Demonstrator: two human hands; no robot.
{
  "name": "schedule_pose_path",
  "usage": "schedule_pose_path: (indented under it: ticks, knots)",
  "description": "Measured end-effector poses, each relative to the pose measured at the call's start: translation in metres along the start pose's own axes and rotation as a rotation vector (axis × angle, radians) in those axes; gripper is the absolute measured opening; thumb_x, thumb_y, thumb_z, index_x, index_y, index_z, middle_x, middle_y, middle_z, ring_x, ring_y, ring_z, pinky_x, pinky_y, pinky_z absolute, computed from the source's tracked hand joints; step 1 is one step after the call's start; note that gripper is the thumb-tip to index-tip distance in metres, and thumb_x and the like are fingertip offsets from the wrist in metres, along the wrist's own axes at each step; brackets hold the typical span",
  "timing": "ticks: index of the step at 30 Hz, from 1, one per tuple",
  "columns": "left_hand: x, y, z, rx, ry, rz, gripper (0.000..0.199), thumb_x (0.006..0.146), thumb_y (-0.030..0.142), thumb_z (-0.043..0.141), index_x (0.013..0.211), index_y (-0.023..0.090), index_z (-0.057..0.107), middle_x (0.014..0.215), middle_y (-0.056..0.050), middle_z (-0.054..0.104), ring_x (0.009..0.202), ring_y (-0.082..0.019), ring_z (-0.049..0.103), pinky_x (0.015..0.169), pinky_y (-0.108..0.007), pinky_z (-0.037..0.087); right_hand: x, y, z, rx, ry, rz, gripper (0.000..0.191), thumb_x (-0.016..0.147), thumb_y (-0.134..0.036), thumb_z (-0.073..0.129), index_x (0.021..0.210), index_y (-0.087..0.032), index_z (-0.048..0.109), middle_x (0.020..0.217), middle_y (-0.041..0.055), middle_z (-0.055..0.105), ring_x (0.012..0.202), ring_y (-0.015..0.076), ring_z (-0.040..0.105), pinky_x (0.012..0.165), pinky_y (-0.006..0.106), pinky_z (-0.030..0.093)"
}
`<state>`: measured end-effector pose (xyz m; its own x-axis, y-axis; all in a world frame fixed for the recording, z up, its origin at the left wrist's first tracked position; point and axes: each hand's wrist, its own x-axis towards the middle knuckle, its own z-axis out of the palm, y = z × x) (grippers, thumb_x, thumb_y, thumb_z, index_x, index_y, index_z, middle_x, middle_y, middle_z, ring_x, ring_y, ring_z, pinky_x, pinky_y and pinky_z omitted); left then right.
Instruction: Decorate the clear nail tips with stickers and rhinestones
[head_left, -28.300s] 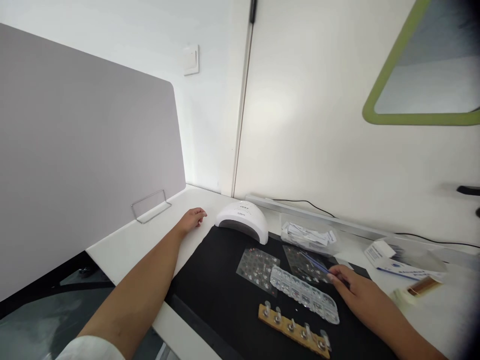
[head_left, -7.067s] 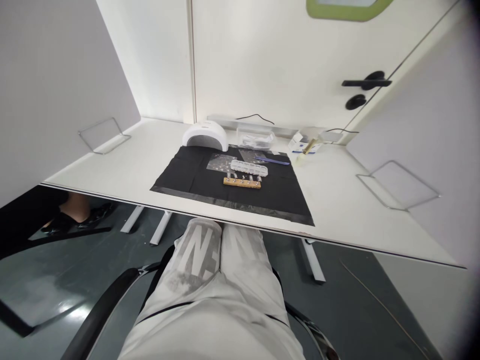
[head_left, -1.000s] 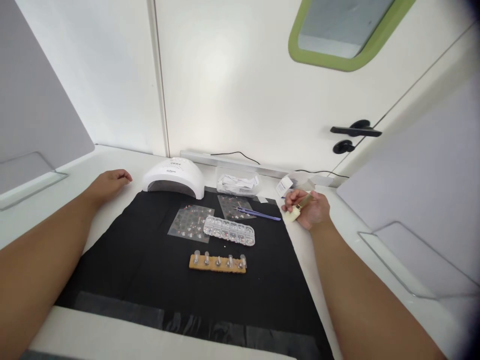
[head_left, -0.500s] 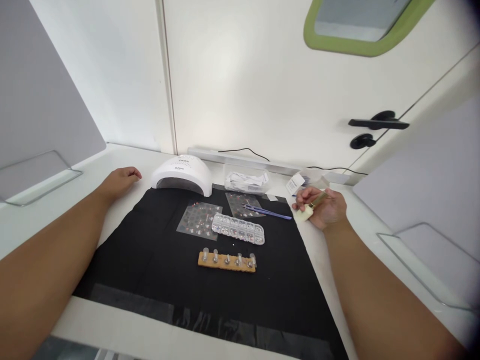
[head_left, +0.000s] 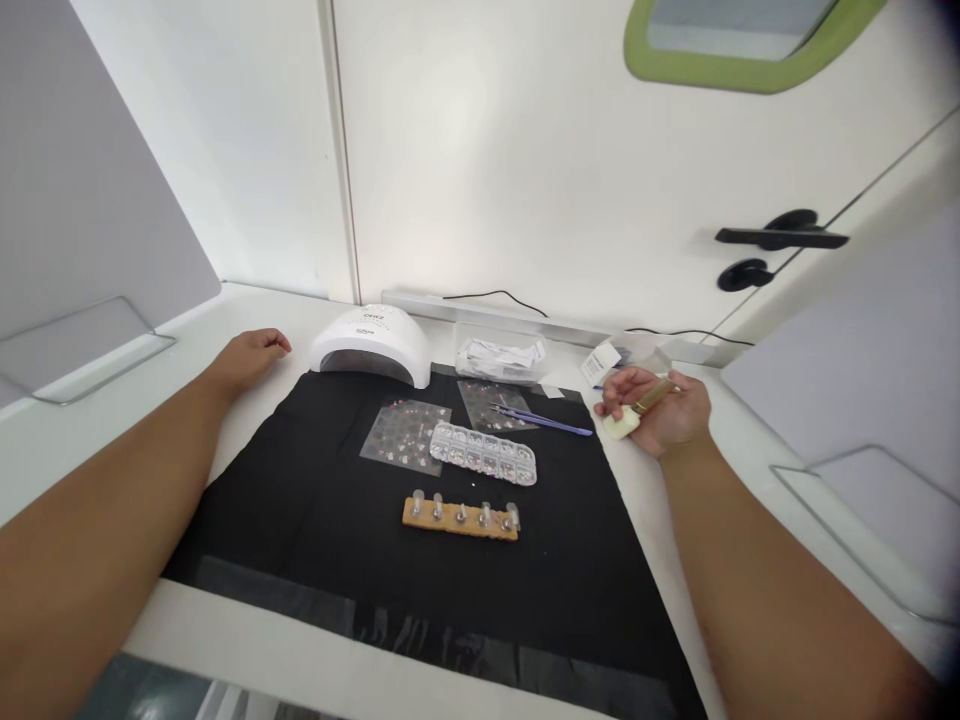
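My left hand (head_left: 253, 358) rests on the white table at the left of the nail lamp (head_left: 373, 342), fingers loosely curled, with nothing visible in them. At the right edge of the black mat (head_left: 330, 540), my right hand (head_left: 675, 412) is closed around a nail polish bottle (head_left: 622, 424) with a gold cap and a cream body. On the mat, a wooden stand (head_left: 459, 520) carries several clear nail tips. Behind it lie a clear compartment box (head_left: 484, 454) of small gems, sticker sheets (head_left: 405, 435) and purple tweezers (head_left: 551, 421).
A clear tray (head_left: 501, 360) of white packets stands behind the mat. Near my right hand are a white packet (head_left: 601, 363) and a clear container. A white door with a black handle (head_left: 780, 238) rises behind the table. Wire stands are at both sides.
The whole view has shifted slightly, so things appear a little further right. Both hands stay in about the same places, the nail polish bottle still in my right hand.
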<state>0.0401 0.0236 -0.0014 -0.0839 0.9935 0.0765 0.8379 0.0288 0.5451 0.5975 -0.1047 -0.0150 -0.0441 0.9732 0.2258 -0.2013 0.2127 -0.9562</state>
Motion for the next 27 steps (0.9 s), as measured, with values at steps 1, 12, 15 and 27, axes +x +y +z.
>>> schedule_pose_path:
  ticks: [1, 12, 15, 27]
  knots:
    - [-0.0002, 0.0002, 0.0001, -0.004, -0.002, 0.0, 0.021, 0.074, 0.029, 0.051, 0.087, 0.022, 0.064, 0.061, 0.002, 0.052, 0.059, -0.016, 0.05, 0.054, -0.025, 0.037, -0.0001, -0.0003, 0.0005, -0.004, -0.002, 0.001, 0.041, 0.069, -0.059, 0.061, 0.077, -0.02, 0.073, 0.068, 0.0053, 0.059, 0.047, 0.0159, 0.048, 0.059, 0.039, 0.055]
    - [-0.0019, 0.0005, -0.0012, -0.009, -0.003, 0.015, 0.021, 0.074, 0.029, 0.051, 0.087, 0.021, 0.065, 0.061, 0.002, 0.052, 0.059, -0.016, 0.05, 0.054, -0.025, 0.037, 0.0018, -0.0005, 0.0022, -0.029, 0.006, 0.015, 0.04, 0.07, -0.059, 0.061, 0.078, -0.022, 0.072, 0.069, 0.0057, 0.06, 0.045, 0.0177, 0.046, 0.056, 0.041, 0.053]
    - [-0.0017, 0.0, -0.0009, -0.016, -0.003, 0.023, 0.021, 0.074, 0.03, 0.051, 0.087, 0.02, 0.064, 0.062, 0.002, 0.052, 0.06, -0.016, 0.05, 0.054, -0.025, 0.037, 0.0018, -0.0002, 0.0024, -0.035, 0.014, 0.018, 0.039, 0.07, -0.06, 0.06, 0.077, -0.023, 0.071, 0.07, 0.0048, 0.06, 0.045, 0.0169, 0.045, 0.056, 0.04, 0.053]
    - [-0.0004, -0.0024, 0.0004, -0.019, -0.012, 0.032, 0.021, 0.073, 0.03, 0.051, 0.087, 0.021, 0.064, 0.061, 0.002, 0.052, 0.058, -0.015, 0.049, 0.054, -0.026, 0.037, 0.0024, -0.0008, 0.004, -0.02, 0.029, 0.018, 0.04, 0.068, -0.057, 0.059, 0.076, -0.02, 0.072, 0.069, 0.0054, 0.059, 0.045, 0.0154, 0.046, 0.056, 0.039, 0.049]
